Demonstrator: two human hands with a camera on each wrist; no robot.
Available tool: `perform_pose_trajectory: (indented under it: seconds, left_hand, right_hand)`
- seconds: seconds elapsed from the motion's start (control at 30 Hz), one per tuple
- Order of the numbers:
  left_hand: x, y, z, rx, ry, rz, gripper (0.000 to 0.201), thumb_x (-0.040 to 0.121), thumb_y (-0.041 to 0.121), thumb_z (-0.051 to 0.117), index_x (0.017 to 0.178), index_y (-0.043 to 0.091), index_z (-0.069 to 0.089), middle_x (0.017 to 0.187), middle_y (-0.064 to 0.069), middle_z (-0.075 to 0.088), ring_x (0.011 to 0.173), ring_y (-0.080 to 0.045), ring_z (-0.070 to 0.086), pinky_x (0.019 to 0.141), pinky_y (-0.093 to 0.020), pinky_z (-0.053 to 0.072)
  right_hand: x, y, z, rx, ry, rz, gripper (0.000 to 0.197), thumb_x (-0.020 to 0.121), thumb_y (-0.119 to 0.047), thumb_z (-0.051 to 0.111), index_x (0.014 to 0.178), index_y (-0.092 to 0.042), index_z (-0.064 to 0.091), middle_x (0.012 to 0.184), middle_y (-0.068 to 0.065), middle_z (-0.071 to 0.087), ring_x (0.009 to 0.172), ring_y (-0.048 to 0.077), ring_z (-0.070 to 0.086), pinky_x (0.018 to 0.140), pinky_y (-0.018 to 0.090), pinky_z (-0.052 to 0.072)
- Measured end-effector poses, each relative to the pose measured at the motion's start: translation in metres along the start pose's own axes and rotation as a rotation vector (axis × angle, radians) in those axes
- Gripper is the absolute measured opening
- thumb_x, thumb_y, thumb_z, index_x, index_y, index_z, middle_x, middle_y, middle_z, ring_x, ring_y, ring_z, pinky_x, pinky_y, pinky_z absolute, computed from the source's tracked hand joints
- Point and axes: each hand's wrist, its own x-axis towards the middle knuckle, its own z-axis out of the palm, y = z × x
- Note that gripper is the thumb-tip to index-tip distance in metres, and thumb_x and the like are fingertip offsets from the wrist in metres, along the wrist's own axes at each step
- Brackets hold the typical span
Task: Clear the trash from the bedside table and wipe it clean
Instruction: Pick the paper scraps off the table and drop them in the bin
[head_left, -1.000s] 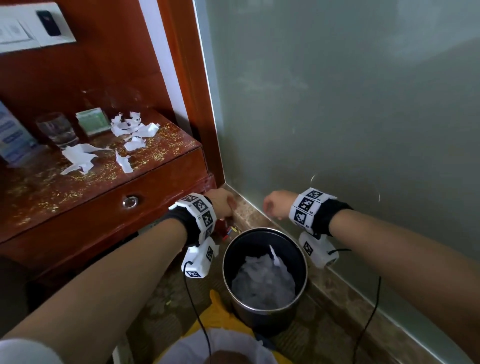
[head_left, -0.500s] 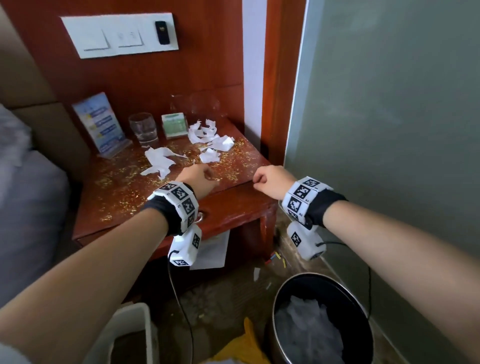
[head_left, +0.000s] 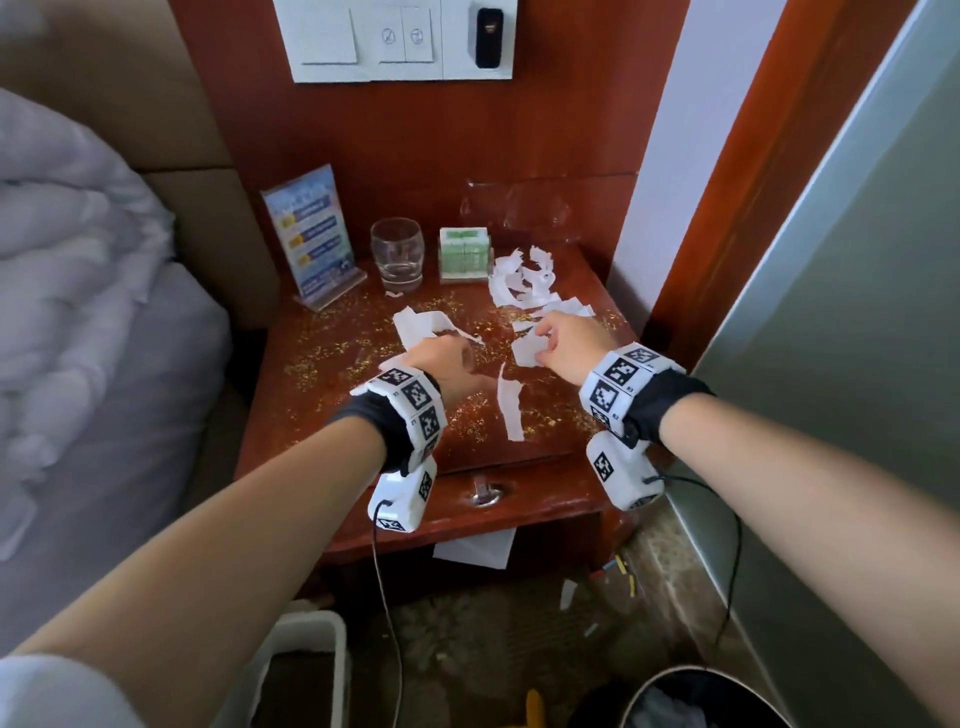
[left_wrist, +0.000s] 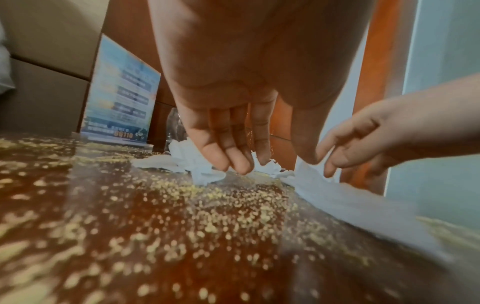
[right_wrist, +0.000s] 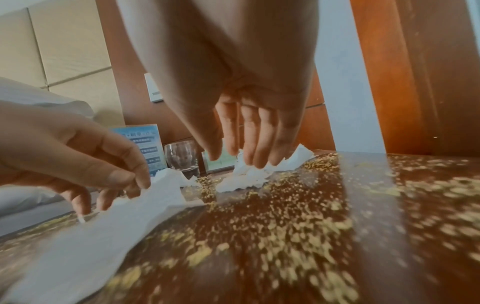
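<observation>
Both my hands are down among the torn white paper scraps on the glossy red-brown wooden bedside table.

My left hand pinches the end of a long white paper strip between thumb and forefinger; my right hand reaches down with fingers nearly straight, fingertips touching a crumpled white scrap, nothing gripped. Yellow crumbs are scattered over the tabletop. At the back stand a clear drinking glass, a blue printed card in an acrylic stand and a small green-and-white box.
</observation>
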Motion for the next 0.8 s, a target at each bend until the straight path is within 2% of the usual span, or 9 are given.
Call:
perform_pose_trajectory:
  seconds: [0.13,0.2,0.27,0.4,0.47,0.57,0.63,0.73,0.8]
  left_hand:
    - [0.013,0.002,0.003,0.063,-0.104,0.036,0.048,0.081,0.052,0.063,0.101,0.008,0.062,0.098,-0.005,0.062,0.094,-0.021,0.058,0.079,-0.031,0.049]
    - [0.019,0.001,0.004,0.026,-0.122,0.066,0.042,0.081,0.048,0.065,0.097,0.009,0.063,0.092,-0.003,0.061,0.088,-0.019,0.057,0.074,-0.028,0.047]
    - [0.024,0.001,0.005,-0.004,-0.14,0.091,0.033,0.082,0.041,0.067,0.095,0.01,0.063,0.088,-0.001,0.059,0.085,-0.016,0.054,0.071,-0.026,0.043]
    - [0.032,-0.001,0.007,0.046,-0.135,0.138,0.021,0.085,0.023,0.062,0.1,0.01,0.065,0.102,-0.005,0.064,0.092,-0.02,0.058,0.078,-0.028,0.048]
    - [0.035,-0.005,0.006,0.037,-0.095,0.151,0.015,0.087,0.017,0.056,0.096,0.013,0.066,0.105,-0.006,0.066,0.093,-0.021,0.06,0.079,-0.028,0.05]
    - [0.039,-0.01,-0.004,-0.018,0.061,0.095,0.003,0.086,0.019,0.058,0.086,0.02,0.061,0.108,-0.006,0.058,0.096,-0.019,0.054,0.076,-0.026,0.043]
    - [0.04,-0.016,-0.012,-0.005,0.131,0.038,0.006,0.086,0.021,0.057,0.088,0.019,0.062,0.115,-0.007,0.051,0.112,-0.024,0.044,0.086,-0.032,0.04]
    - [0.041,-0.025,-0.021,0.014,0.115,-0.057,0.01,0.086,0.02,0.057,0.091,0.018,0.066,0.125,-0.007,0.045,0.12,-0.03,0.036,0.098,-0.038,0.035]
    - [0.042,-0.03,-0.024,0.003,0.066,-0.102,0.01,0.086,0.019,0.059,0.093,0.017,0.067,0.124,-0.008,0.046,0.115,-0.029,0.045,0.092,-0.035,0.041]
  right_hand:
    - [0.022,-0.003,-0.004,-0.081,0.054,0.091,0.054,0.087,-0.027,0.063,0.135,-0.018,0.041,0.138,0.012,0.038,0.128,0.032,0.036,0.1,0.039,0.037]
    - [0.029,-0.003,-0.006,-0.106,0.011,0.14,0.066,0.083,-0.032,0.067,0.139,-0.019,0.034,0.142,0.013,0.031,0.132,0.035,0.029,0.103,0.044,0.034]
    - [0.035,-0.002,-0.004,-0.127,-0.043,0.157,0.071,0.08,-0.033,0.07,0.139,-0.022,0.033,0.142,0.012,0.029,0.132,0.036,0.027,0.102,0.045,0.034]
    - [0.043,0.0,0.002,-0.16,-0.096,0.151,0.058,0.077,-0.024,0.072,0.127,-0.023,0.043,0.133,0.01,0.039,0.126,0.034,0.034,0.094,0.037,0.037]
    - [0.045,-0.001,0.004,-0.14,-0.102,0.135,0.046,0.079,-0.017,0.068,0.12,-0.02,0.048,0.127,0.01,0.046,0.118,0.031,0.043,0.087,0.033,0.038]
    - [0.045,-0.004,0.002,-0.121,-0.075,0.09,0.03,0.083,-0.006,0.06,0.113,-0.011,0.056,0.122,0.009,0.056,0.108,0.028,0.055,0.079,0.028,0.041]
    - [0.044,-0.006,-0.001,-0.12,-0.057,0.073,0.021,0.086,-0.005,0.057,0.106,-0.007,0.062,0.118,0.008,0.061,0.104,0.027,0.058,0.077,0.027,0.043]
    - [0.044,-0.009,-0.006,-0.116,-0.049,0.084,0.019,0.088,-0.007,0.055,0.102,-0.005,0.067,0.11,0.011,0.066,0.1,0.028,0.061,0.077,0.029,0.047]
    - [0.044,-0.01,-0.01,-0.104,-0.033,0.088,0.019,0.089,-0.01,0.056,0.102,-0.005,0.067,0.108,0.012,0.067,0.1,0.028,0.062,0.079,0.03,0.048]
